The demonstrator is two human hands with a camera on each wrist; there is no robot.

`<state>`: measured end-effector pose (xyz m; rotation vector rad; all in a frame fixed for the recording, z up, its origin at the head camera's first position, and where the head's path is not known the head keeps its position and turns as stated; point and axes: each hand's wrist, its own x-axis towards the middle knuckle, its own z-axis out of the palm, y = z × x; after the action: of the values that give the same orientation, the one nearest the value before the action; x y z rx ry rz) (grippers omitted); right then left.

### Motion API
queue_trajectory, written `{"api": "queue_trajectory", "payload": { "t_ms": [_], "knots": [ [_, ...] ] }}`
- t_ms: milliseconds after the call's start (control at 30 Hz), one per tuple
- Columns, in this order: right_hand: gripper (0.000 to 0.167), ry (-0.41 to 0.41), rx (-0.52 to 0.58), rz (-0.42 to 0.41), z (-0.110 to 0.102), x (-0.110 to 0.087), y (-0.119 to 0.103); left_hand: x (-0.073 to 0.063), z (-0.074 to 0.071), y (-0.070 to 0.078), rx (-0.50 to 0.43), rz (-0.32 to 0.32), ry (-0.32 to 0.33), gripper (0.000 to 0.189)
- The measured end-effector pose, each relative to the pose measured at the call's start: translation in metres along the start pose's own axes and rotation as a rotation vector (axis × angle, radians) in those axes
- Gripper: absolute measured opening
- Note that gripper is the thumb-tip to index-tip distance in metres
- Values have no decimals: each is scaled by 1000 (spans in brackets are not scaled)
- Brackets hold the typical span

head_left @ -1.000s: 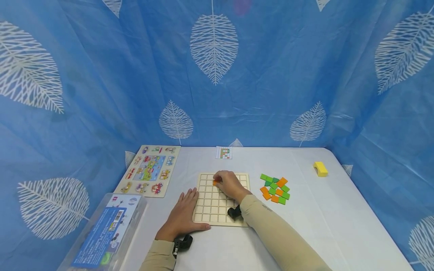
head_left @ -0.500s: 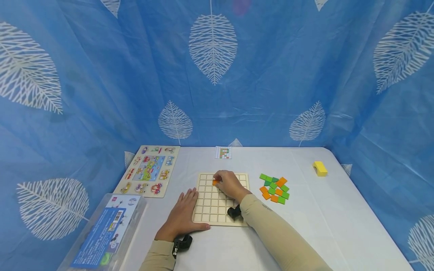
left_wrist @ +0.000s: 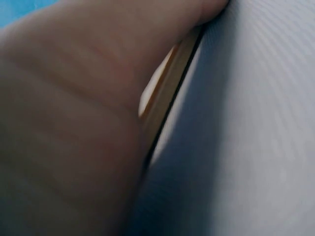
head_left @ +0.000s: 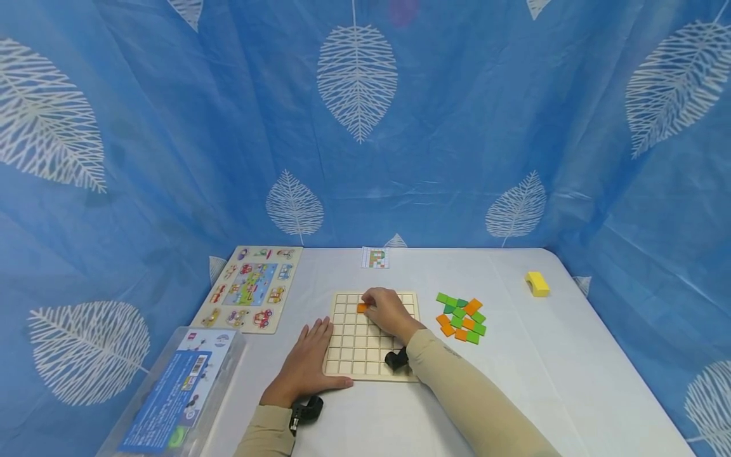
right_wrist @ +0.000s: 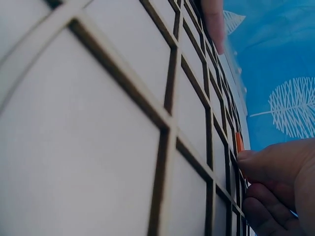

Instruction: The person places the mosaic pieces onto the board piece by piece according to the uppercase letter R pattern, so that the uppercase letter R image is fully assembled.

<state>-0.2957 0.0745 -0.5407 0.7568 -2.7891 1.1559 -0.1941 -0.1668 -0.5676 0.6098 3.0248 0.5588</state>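
Note:
A wooden grid board point(head_left: 355, 341) lies in the middle of the white table. My right hand point(head_left: 389, 312) reaches over its far half and pinches a small orange tile point(head_left: 362, 308) at one of the upper cells. In the right wrist view the thumb presses against that orange tile point(right_wrist: 239, 142), low over the grid point(right_wrist: 189, 123). My left hand point(head_left: 309, 360) lies flat at the board's left edge, fingers straight and thumb by the near corner. The left wrist view shows mostly the palm point(left_wrist: 74, 108), beside the board's edge point(left_wrist: 165, 93).
Right of the board lie several loose green and orange tiles point(head_left: 457, 322). A yellow arch block point(head_left: 537, 284) sits farther right. Behind the board is a small pattern card point(head_left: 375, 258). A vehicle puzzle point(head_left: 251, 285) and a clear plastic box point(head_left: 177, 387) lie on the left.
The head view has shifted very slightly. Both hands stay in place, and the orange tile remains in the right fingers at almost the same spot.

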Motion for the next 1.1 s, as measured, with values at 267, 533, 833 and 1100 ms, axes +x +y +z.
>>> {"api": "queue_trajectory", "payload": {
  "t_ms": [267, 533, 833, 1100],
  "knots": [
    [24, 17, 15, -1, -2, -6, 1, 0, 0, 2, -25, -9, -4, 143],
    [28, 39, 16, -24, -12, -16, 10, -1, 1, 1, -30, 17, 22, 141],
    [28, 64, 28, -5, -21, -19, 16, -1, 0, -1, -21, 15, 25, 140],
    [27, 75, 15, 40, -31, -23, 24, -1, -1, -1, -24, 18, 31, 140]
  ]
}}
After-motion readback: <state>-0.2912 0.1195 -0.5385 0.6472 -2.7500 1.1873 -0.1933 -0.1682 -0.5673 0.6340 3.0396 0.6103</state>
